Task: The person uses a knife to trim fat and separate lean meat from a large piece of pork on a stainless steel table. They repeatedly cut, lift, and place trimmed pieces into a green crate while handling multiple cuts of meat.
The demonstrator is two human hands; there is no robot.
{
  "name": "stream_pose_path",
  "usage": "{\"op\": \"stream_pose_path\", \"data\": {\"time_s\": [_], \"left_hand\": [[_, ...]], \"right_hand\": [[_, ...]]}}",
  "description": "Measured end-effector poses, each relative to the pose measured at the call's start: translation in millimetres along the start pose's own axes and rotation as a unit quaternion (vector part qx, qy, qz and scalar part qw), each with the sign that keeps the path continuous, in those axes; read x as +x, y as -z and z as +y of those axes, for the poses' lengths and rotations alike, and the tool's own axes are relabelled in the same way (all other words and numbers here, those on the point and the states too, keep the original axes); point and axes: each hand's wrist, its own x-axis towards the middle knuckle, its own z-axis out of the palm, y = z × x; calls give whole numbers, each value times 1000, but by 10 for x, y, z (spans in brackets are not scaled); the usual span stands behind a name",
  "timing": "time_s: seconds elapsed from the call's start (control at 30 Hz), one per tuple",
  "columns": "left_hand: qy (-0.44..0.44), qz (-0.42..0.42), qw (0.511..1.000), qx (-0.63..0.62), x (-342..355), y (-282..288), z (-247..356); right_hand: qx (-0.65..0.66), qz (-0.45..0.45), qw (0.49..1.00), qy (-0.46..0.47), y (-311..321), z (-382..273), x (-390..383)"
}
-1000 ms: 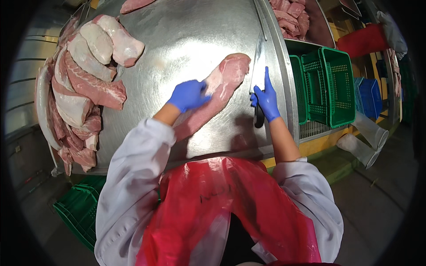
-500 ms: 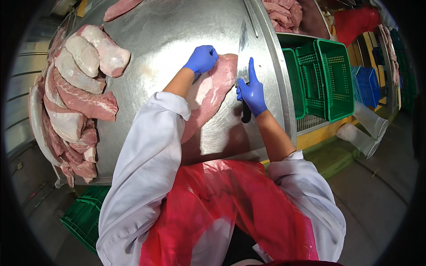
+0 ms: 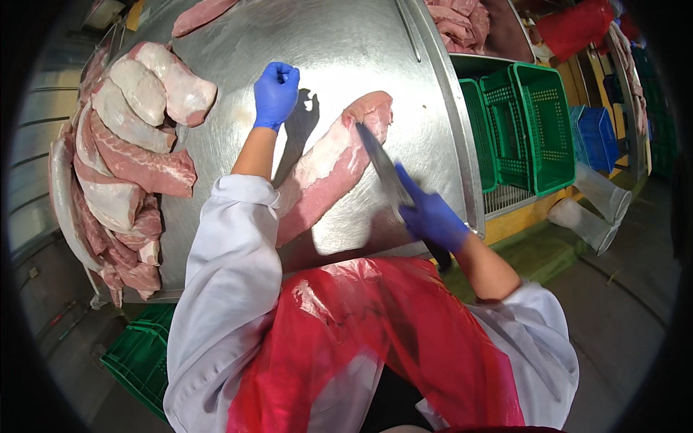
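A long pink slab of raw meat (image 3: pixel 328 177) with a pale fatty side lies diagonally on the steel table (image 3: pixel 238 43). My right hand (image 3: pixel 437 220), in a blue glove, grips a knife (image 3: pixel 382 162) with a dark handle, its index finger stretched along the blade. The knife's tip meets the slab near its far end, where a small flap or fold shows. My left hand (image 3: pixel 276 94), gloved in blue too, is raised left of the slab and apart from it. Its fingers are curled together; whether anything is inside them is hidden.
Large fatty meat cuts (image 3: pixel 130 159) are heaped along the table's left side. Another meat strip (image 3: pixel 202 16) lies at the far edge. To the right stand green crates (image 3: pixel 538 130), a blue crate (image 3: pixel 598 137) and a container of meat pieces (image 3: pixel 462 25). A green crate (image 3: pixel 144 353) sits low left.
My left hand has let go of the slab and moved left. The right hand has come nearer and rightward, swinging the knife's tip leftward onto the meat. The slab's far end looks more rounded.
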Motion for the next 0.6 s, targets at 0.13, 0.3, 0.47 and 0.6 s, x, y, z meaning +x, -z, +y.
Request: {"op": "stream_pose_path", "data": {"time_s": [0.13,0.3,0.47,0.6], "left_hand": [[96,-133,981,-103,-265,-168,82],[-40,-228,936,263,-601,-823,371],[105,-217,970,33,-478,-807,-187],[117,-196,974,4,-526,-814,-198]], "right_hand": [[98,25,995,-18,63,191,-636],[144,201,966,71,235,168,-135],[195,205,939,197,94,34,776],[94,210,958,169,36,-359,1434]]}}
